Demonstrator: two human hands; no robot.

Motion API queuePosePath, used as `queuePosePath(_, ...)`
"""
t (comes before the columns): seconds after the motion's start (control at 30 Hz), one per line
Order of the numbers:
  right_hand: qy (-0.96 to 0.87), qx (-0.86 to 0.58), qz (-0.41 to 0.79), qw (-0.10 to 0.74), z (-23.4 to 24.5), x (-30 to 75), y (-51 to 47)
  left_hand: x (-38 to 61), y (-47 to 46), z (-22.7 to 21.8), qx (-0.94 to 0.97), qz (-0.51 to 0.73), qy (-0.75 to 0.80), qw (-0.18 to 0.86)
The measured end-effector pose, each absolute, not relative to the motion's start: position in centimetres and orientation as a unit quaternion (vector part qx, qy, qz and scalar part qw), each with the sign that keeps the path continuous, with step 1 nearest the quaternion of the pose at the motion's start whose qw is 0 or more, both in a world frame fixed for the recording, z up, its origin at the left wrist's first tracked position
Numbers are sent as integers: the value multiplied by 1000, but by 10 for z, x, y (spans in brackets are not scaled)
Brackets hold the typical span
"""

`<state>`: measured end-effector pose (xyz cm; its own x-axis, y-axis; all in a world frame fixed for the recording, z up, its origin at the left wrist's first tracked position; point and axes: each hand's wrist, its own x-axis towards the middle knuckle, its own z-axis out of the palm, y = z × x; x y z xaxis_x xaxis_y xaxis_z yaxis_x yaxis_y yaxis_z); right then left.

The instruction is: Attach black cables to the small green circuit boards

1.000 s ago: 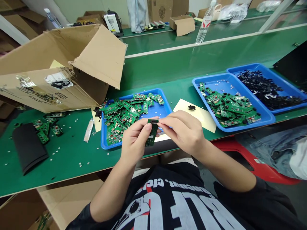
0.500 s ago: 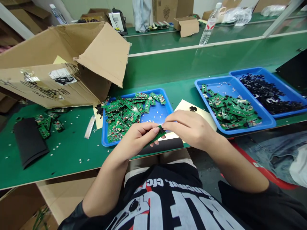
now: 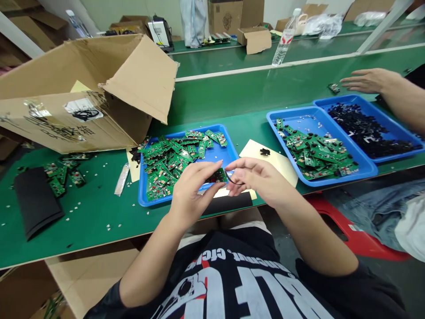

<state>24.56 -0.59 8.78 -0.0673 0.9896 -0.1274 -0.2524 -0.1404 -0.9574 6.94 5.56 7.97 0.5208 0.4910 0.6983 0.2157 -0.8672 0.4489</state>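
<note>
Hard to read: a thin dark curved piece [image 3: 234,181] runs from the board edge to the right hand's fingertips. It is too small to identify, and whether the right hand [image 3: 260,182] actually grips it can't be told. Its fingers are half curled, thumb and forefinger close together. The left hand [image 3: 192,191] pinches a small green circuit board [image 3: 219,176] between thumb and fingertips, raised above the near edge of the front blue tray [image 3: 142,197]. Board detail is blurred. The left hand covers part of that tray's near rim, and a black strip [image 3: 229,204] on the desk is partly hidden under both hands.

The front tray holds a heap of green boards. To the right lies a beige card [image 3: 280,161] with a small black part [image 3: 264,151] on it. Next comes a middle blue tray [image 3: 367,170] of boards, then a far blue tray [image 3: 413,149] of black parts. A co-worker's hand [image 3: 365,80] lies flat beyond the far tray, near a lone board [image 3: 334,87]; the arm is cut off at the frame edge. To the left are an open cardboard box [image 3: 83,84] on its side, loose boards [image 3: 63,177] and a black sheet [image 3: 33,201].

The green desk [image 3: 99,217] is dotted with white bits. A water bottle [image 3: 282,40] and more boxes stand on the bench behind. A red stool [image 3: 352,231] is at lower right.
</note>
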Motion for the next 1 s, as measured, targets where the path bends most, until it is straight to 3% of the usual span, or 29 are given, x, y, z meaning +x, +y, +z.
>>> queuePosePath(0.17, -382, -425, 611, 548, 91, 234, -11, 72, 56, 80, 852, 485, 192, 45)
queuePosePath(0.47, -328, -358, 692, 534, 87, 234, -6, 74, 54, 80, 816, 544, 195, 23)
queuePosePath(0.6, -338, -352, 721, 491, 85, 240, 0, 73, 57, 80, 826, 536, 165, 50)
queuePosePath(0.83, -437, -409, 625, 500, 92, 241, 2, 67, 61, 81, 839, 501, 151, 146)
queuePosePath(1.0, -483, -456, 543, 513, 94, 233, -3, 67, 58, 77, 801, 478, 193, 304)
